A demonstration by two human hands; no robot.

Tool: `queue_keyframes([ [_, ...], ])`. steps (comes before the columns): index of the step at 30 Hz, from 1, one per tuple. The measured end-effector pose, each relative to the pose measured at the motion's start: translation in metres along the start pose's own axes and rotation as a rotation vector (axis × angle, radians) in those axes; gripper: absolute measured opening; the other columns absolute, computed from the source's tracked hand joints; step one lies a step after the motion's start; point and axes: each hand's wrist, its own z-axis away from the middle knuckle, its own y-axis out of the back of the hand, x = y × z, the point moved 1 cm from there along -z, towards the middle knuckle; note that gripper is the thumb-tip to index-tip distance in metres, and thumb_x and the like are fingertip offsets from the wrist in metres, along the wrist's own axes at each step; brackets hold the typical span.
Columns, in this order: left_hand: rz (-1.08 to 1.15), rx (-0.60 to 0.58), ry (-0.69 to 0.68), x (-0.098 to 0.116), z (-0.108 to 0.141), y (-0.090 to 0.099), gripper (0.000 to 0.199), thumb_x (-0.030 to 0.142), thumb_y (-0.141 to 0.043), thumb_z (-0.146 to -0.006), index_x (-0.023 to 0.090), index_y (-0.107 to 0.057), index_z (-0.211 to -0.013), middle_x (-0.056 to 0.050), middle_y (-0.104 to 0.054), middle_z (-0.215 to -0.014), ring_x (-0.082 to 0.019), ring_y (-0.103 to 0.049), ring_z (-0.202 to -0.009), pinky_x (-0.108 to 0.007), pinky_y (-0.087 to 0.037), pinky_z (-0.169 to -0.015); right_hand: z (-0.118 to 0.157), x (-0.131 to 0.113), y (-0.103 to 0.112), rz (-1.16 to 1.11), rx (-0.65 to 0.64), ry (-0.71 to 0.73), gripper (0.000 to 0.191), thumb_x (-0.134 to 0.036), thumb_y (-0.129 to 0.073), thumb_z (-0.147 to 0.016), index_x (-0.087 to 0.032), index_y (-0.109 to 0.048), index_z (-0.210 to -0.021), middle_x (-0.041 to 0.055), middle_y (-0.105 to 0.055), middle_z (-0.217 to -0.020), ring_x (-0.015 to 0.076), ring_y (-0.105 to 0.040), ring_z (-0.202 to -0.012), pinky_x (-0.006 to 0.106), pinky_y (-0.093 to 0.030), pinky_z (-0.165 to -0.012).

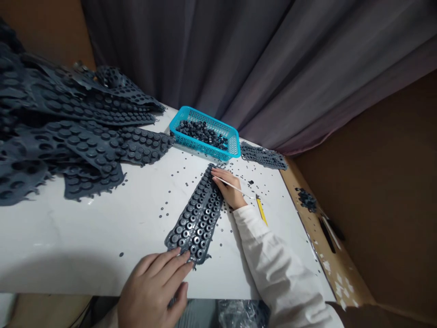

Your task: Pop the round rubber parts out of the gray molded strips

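A dark rubber sheet with rows of round studs point(196, 218) lies slanted on the white table, its near rows showing ring-shaped tops. My left hand point(157, 287) rests its fingertips on the sheet's near edge, fingers extended and nothing held in them. At the sheet's far end my right hand point(232, 189) is closed around a thin white stick point(235, 186), whose end points to the right. Small dark discs are scattered on both sides of the sheet. Just right of my right hand lies a yellow tool point(261, 209).
Behind the sheet stands a blue basket point(234, 146) holding small dark parts. Large studded rubber sheets point(88, 141) are heaped at the left. Another rubber strip point(264, 156) lies right of the basket. Dark pieces point(306, 199) and tools sit on the brown ledge at right.
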Motion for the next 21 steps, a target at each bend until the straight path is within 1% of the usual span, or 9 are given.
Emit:
queue_keyframes([
  [2,-0.005,-0.007,-0.003,0.0,0.0,0.0,0.025,0.015,-0.046,-0.082,0.023,-0.07,-0.087,0.002,-0.072,-0.092,-0.016,-0.063,-0.087,-0.029,-0.042,-0.077,-0.002,0.0,0.001,0.046,-0.052,0.018,0.024,-0.032,-0.05,-0.089,-0.021,-0.067,-0.102,0.009,-0.066,-0.114,0.0201,-0.057,-0.113,0.04,-0.044,-0.099],
  [6,-0.006,-0.003,0.006,0.0,0.001,-0.001,0.026,0.015,-0.046,-0.081,0.023,-0.069,-0.086,0.001,-0.072,-0.091,-0.016,-0.063,-0.087,-0.029,-0.043,-0.077,-0.009,0.002,0.004,0.112,-0.208,0.068,0.026,-0.032,-0.047,-0.09,-0.023,-0.063,-0.107,0.0079,-0.062,-0.121,0.0209,-0.049,-0.123,0.041,-0.04,-0.101],
  [8,0.005,0.018,0.018,-0.001,0.001,-0.002,0.026,0.015,-0.046,-0.081,0.023,-0.069,-0.086,0.002,-0.072,-0.091,-0.016,-0.063,-0.086,-0.029,-0.042,-0.077,-0.013,0.002,0.006,0.118,-0.252,0.084,0.025,-0.032,-0.046,-0.091,-0.023,-0.063,-0.107,0.0076,-0.063,-0.119,0.0212,-0.052,-0.119,0.041,-0.041,-0.1],
  [10,0.012,0.022,0.024,-0.001,0.001,-0.002,0.026,0.015,-0.046,-0.08,0.023,-0.069,-0.087,0.003,-0.072,-0.091,-0.015,-0.063,-0.086,-0.03,-0.042,-0.077,-0.016,0.003,0.007,0.134,-0.268,0.088,0.025,-0.031,-0.045,-0.091,-0.024,-0.063,-0.106,0.0072,-0.065,-0.116,0.0213,-0.057,-0.112,0.04,-0.044,-0.097],
  [13,0.0,-0.007,0.004,-0.002,0.001,-0.001,0.024,0.014,-0.047,-0.08,0.023,-0.069,-0.086,0.004,-0.072,-0.092,-0.015,-0.063,-0.086,-0.029,-0.041,-0.076,-0.018,0.007,0.007,0.162,-0.224,0.063,0.026,-0.031,-0.044,-0.09,-0.024,-0.063,-0.107,0.0064,-0.066,-0.114,0.0213,-0.061,-0.104,0.038,-0.046,-0.093],
  [15,-0.005,-0.008,-0.003,-0.002,0.0,0.0,0.024,0.014,-0.048,-0.08,0.022,-0.069,-0.086,0.004,-0.072,-0.092,-0.015,-0.063,-0.086,-0.029,-0.041,-0.076,-0.017,0.012,0.007,0.169,-0.146,0.02,0.027,-0.031,-0.044,-0.09,-0.024,-0.062,-0.109,0.0064,-0.067,-0.111,0.0217,-0.062,-0.102,0.037,-0.047,-0.091],
  [19,-0.016,-0.008,-0.016,-0.002,-0.002,0.002,0.024,0.014,-0.048,-0.078,0.023,-0.069,-0.087,0.005,-0.072,-0.092,-0.015,-0.064,-0.085,-0.029,-0.041,-0.076,-0.015,0.023,0.01,0.171,0.031,-0.114,0.028,-0.034,-0.043,-0.09,-0.022,-0.06,-0.109,0.0079,-0.068,-0.107,0.0232,-0.064,-0.098,0.037,-0.049,-0.086],
  [21,-0.022,-0.014,-0.021,-0.001,-0.003,0.003,0.025,0.014,-0.048,-0.078,0.023,-0.069,-0.087,0.005,-0.072,-0.091,-0.015,-0.064,-0.085,-0.029,-0.042,-0.075,-0.013,0.026,0.015,0.127,0.092,-0.156,0.029,-0.035,-0.044,-0.09,-0.02,-0.059,-0.109,0.0088,-0.068,-0.108,0.0229,-0.064,-0.099,0.038,-0.049,-0.087],
])
